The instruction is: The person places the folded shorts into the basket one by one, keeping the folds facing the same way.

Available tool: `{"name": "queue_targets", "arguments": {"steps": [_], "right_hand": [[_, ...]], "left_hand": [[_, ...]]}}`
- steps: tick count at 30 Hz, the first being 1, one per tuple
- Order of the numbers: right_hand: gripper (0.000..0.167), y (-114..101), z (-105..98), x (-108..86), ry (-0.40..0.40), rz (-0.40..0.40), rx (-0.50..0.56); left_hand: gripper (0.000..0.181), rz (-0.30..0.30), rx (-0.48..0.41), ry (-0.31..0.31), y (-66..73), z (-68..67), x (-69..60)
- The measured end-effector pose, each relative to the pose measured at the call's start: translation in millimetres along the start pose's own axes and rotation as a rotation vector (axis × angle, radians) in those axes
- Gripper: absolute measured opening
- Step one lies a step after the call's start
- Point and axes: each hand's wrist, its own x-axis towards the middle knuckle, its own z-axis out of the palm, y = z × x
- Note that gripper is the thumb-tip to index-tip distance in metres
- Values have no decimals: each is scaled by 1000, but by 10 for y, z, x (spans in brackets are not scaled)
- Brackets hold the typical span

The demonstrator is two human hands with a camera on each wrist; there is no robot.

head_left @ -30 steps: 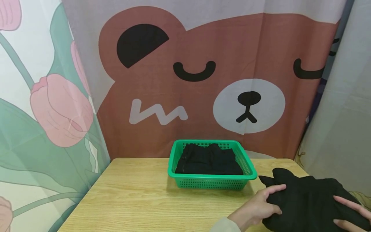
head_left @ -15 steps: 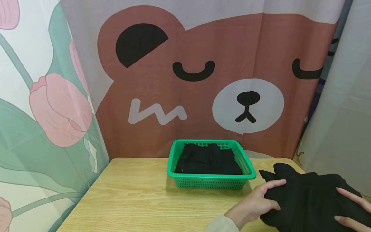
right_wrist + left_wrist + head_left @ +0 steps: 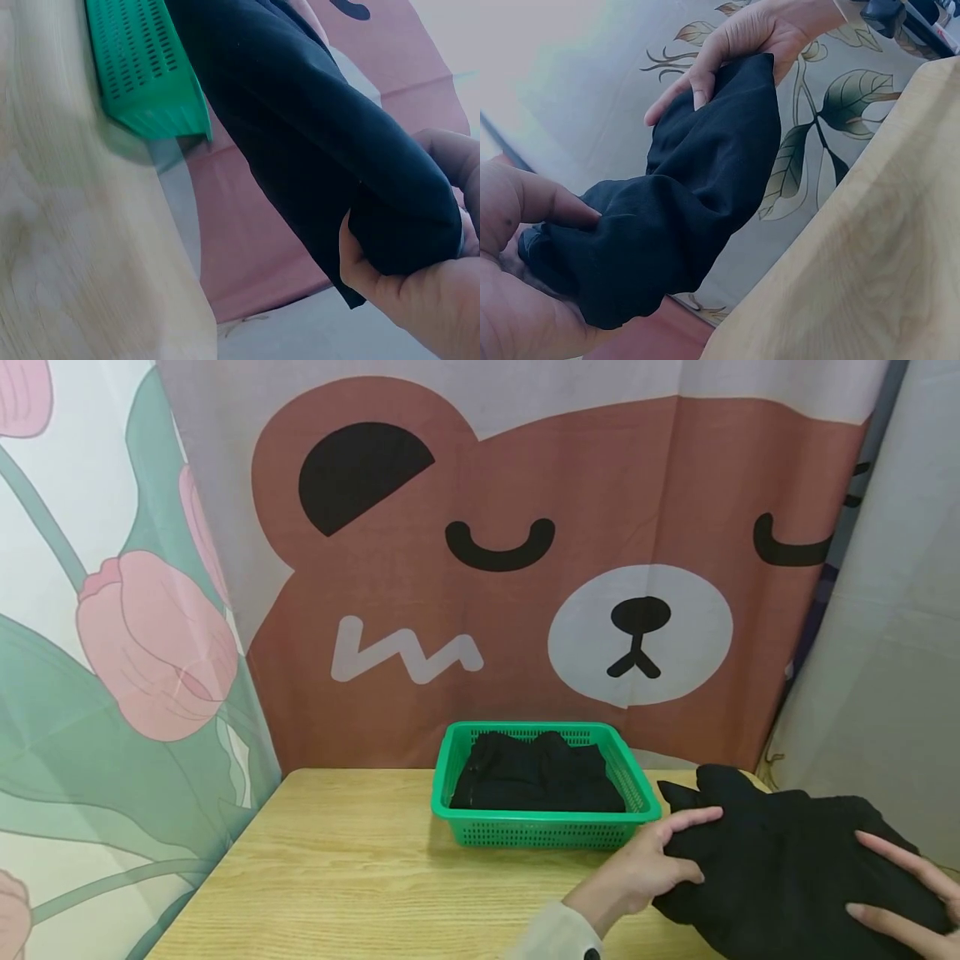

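A folded black garment [image 3: 780, 868], its kind unclear, hangs above the table's right side in the head view. My left hand [image 3: 637, 870] grips its left end, thumb and index finger on the near face and the other fingers hidden behind. At the opposite end my right hand [image 3: 911, 893] holds it the same way, partly cut off by the frame. The left wrist view shows the cloth [image 3: 682, 187] sagging in loose folds between both hands. In the right wrist view the right hand [image 3: 420, 300] curls round a thick rolled edge.
A green perforated basket [image 3: 547, 831] stands at the table's far edge, with folded black cloth [image 3: 536, 777] inside. The wooden table [image 3: 360, 877] extends to the left. Behind it hangs a curtain with a bear print [image 3: 525, 635].
Both hands have raised the black garment a little and shifted it slightly left, nearer the basket. Their hold looks the same, and the basket has not moved.
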Motion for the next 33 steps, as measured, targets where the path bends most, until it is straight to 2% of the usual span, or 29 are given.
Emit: {"name": "queue_targets", "arguments": {"steps": [2, 8, 13, 17, 20, 26, 33], "right_hand": [[92, -104, 64, -27, 28, 8, 101], [87, -275, 151, -46, 16, 5, 224], [84, -311, 183, 0, -48, -19, 300], [82, -353, 206, 50, -127, -46, 486], [81, -387, 249, 78, -153, -43, 595], [78, -447, 348, 112, -168, -29, 553], [81, -518, 435, 199, -248, 13, 660]], "left_hand": [[76, 6, -5, -11, 19, -35, 0], [76, 20, -24, -20, 63, -135, -17], [76, 49, -34, -27, 80, -227, -31], [76, 68, -35, -26, 107, -290, -48], [76, 84, -23, -15, 132, -336, -66], [76, 117, -6, -10, 193, -441, -105], [75, 155, 52, 30, 269, -544, -120]]}}
